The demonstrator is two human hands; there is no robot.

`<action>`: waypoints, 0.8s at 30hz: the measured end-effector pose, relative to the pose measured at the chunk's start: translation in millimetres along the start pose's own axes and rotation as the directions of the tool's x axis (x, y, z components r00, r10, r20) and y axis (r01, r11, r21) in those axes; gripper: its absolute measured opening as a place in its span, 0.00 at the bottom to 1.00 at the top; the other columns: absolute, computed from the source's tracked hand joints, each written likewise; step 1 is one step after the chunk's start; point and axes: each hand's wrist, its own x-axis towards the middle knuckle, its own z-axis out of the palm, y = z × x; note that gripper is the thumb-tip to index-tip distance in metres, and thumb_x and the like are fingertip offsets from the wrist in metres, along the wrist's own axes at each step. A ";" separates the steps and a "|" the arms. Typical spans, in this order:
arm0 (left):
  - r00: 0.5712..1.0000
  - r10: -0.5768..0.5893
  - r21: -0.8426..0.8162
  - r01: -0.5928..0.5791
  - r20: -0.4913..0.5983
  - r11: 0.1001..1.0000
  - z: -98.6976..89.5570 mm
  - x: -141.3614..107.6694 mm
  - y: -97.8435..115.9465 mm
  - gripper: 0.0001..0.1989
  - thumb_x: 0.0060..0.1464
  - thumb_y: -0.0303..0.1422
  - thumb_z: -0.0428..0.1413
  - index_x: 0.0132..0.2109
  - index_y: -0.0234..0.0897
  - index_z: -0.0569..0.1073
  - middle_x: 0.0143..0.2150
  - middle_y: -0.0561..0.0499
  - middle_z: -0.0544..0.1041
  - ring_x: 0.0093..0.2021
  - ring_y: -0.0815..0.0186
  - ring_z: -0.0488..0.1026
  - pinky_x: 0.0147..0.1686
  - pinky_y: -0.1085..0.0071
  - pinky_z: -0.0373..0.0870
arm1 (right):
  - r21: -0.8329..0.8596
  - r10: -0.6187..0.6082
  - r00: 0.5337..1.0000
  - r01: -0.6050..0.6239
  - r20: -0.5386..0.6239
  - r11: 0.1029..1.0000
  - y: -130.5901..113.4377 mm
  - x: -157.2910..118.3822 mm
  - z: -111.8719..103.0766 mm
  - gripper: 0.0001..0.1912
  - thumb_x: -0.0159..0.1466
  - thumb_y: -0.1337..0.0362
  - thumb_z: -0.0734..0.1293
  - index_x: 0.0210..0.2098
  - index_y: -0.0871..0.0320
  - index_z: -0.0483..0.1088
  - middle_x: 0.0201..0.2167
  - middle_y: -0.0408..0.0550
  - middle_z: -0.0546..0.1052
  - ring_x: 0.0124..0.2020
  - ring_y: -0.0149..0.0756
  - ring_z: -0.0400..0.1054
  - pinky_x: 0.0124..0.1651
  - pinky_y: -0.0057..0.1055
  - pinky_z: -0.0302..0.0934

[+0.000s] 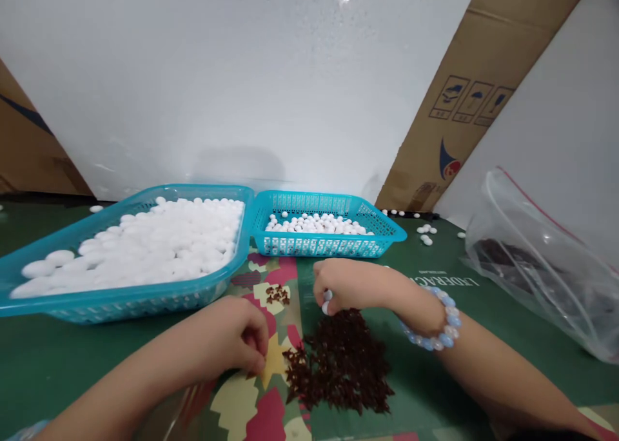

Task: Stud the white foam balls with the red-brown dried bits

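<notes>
My right hand (344,282) is closed around small white balls (327,303); two of them show between thumb and fingers. It hovers at the far edge of a heap of dark brown, shiny, spiky star-like pieces (351,363). To the left of that heap, my left hand (242,338) is closed in a pinch low over the patterned surface. A dark speck shows by its thumb tip, too small to name. Beyond the hands lies a little cluster of lighter brown star-like pieces (278,294).
A large blue basket (145,293) full of white balls stands at left. Beside it is a smaller blue basket (333,244) with fewer balls. Loose white balls (425,233) lie at right, near a clear zip bag (536,260) of dark pieces. Cardboard and white panels rise behind.
</notes>
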 end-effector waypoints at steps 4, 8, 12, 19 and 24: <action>1.000 0.004 -0.044 -0.004 0.007 0.999 0.4 -2.1 0.4 0.02 0.30 0.28 0.49 0.19 0.35 0.65 0.17 0.57 0.66 0.20 0.71 0.64 0.17 0.80 0.55 | 0.066 -0.001 0.992 0.010 -0.124 0.998 0.1 -0.4 -3.5 0.06 0.48 0.71 0.61 0.27 0.64 0.67 0.26 0.48 0.68 0.25 0.28 0.58 0.25 0.23 0.50; 1.000 -0.005 -0.027 0.004 -0.024 1.000 -1.2 -4.5 2.6 0.04 0.34 0.31 0.47 0.18 0.35 0.63 0.15 0.56 0.65 0.19 0.71 0.63 0.16 0.79 0.53 | 0.133 -0.031 0.977 0.060 -0.211 0.989 -4.3 8.1 -5.0 0.08 0.51 0.71 0.57 0.30 0.64 0.65 0.25 0.46 0.69 0.23 0.25 0.59 0.24 0.20 0.51; 0.964 0.021 0.164 0.024 -0.264 0.986 -0.4 -1.4 3.0 0.08 0.37 0.30 0.44 0.18 0.36 0.64 0.17 0.54 0.68 0.20 0.68 0.64 0.18 0.77 0.55 | 0.163 -0.078 0.965 0.121 -0.249 0.979 -9.2 24.2 -0.6 0.09 0.51 0.71 0.58 0.32 0.64 0.66 0.26 0.45 0.70 0.25 0.24 0.61 0.26 0.19 0.52; 0.883 0.061 0.342 0.116 -0.466 0.933 5.0 5.0 2.3 0.12 0.41 0.26 0.39 0.26 0.34 0.68 0.28 0.46 0.69 0.29 0.63 0.65 0.26 0.71 0.58 | 0.173 -0.068 0.959 0.119 -0.275 0.978 -10.7 39.0 5.4 0.10 0.52 0.74 0.57 0.33 0.65 0.67 0.29 0.49 0.72 0.30 0.28 0.63 0.32 0.22 0.53; 0.872 0.069 0.352 0.121 -0.484 0.928 9.7 12.6 -1.0 0.12 0.42 0.26 0.40 0.26 0.32 0.68 0.27 0.44 0.68 0.30 0.61 0.64 0.28 0.70 0.58 | 0.160 -0.069 0.959 0.117 -0.274 0.980 -12.4 38.9 6.8 0.09 0.52 0.74 0.58 0.30 0.65 0.68 0.25 0.47 0.72 0.27 0.28 0.62 0.30 0.21 0.53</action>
